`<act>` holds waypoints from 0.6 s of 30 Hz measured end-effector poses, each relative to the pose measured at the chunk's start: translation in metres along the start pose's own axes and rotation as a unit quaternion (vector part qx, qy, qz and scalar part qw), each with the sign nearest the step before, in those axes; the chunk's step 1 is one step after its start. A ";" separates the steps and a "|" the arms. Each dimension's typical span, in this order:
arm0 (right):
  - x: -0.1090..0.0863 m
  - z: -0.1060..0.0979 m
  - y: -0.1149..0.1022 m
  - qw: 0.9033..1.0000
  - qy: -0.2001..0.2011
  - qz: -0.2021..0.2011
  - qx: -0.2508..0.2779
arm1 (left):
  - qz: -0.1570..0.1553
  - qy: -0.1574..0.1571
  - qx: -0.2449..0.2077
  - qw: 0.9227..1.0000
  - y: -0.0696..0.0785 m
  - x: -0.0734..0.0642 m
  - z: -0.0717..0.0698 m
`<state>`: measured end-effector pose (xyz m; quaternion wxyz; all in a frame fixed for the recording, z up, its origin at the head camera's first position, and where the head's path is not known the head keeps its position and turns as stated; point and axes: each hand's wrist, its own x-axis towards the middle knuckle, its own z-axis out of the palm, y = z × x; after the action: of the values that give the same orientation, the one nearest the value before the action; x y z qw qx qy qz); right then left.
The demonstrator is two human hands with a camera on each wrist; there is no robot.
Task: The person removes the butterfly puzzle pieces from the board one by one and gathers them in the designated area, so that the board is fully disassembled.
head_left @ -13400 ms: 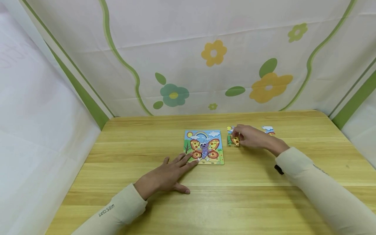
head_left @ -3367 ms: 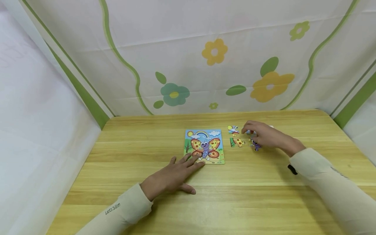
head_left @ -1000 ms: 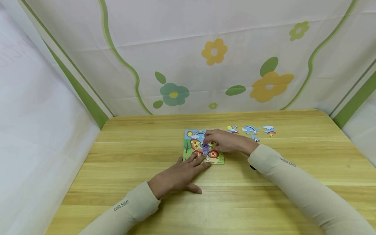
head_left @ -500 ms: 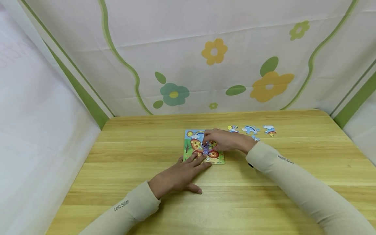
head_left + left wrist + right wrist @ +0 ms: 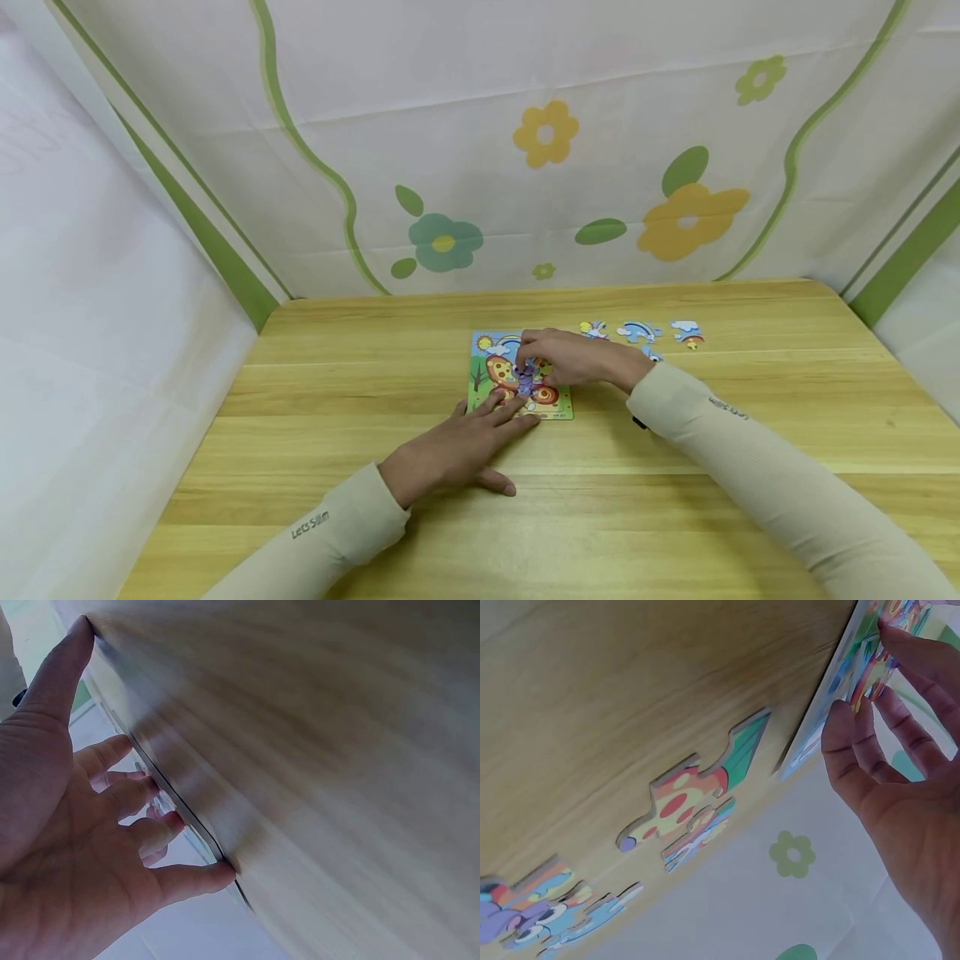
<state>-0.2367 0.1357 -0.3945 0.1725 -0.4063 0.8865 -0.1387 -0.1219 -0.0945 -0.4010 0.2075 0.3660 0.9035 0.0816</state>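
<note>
A square butterfly puzzle board [image 5: 566,408] lies on the table in the head view. My left hand [image 5: 457,446] lies across its lower edge, fingers spread and fingertips on the board, thumb on the wood. Over the butterfly's upper right wing, my right hand [image 5: 573,357] pinches a puzzle piece [image 5: 870,675]. This piece is red and yellow and tilted up from the board in the right wrist view; the hand mostly hides it from the head view. In the left wrist view, the fingertips of my left hand [image 5: 105,825] touch the board's edge [image 5: 187,814].
Loose puzzle pieces lie right of the board: a sun piece [image 5: 594,330], a rainbow piece [image 5: 640,332], a cloud piece [image 5: 686,333], a spotted wing piece [image 5: 682,802] and a purple butterfly-head piece [image 5: 540,915]. A flowered white curtain [image 5: 495,167] stands behind the wooden table [image 5: 337,350].
Since several seconds ago, the purple piece has come to lie among the loose ones. My right hand has moved left from them onto the board, while my left hand shifted slightly right.
</note>
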 end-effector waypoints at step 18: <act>-0.019 -0.009 0.010 0.998 0.048 -0.013 0.028 | -0.001 0.002 -0.002 1.000 -0.001 0.000 0.001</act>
<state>-0.2355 0.1574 -0.3866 0.1391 -0.4058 0.8841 -0.1854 -0.1222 -0.0951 -0.4022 0.2069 0.3648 0.9039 0.0838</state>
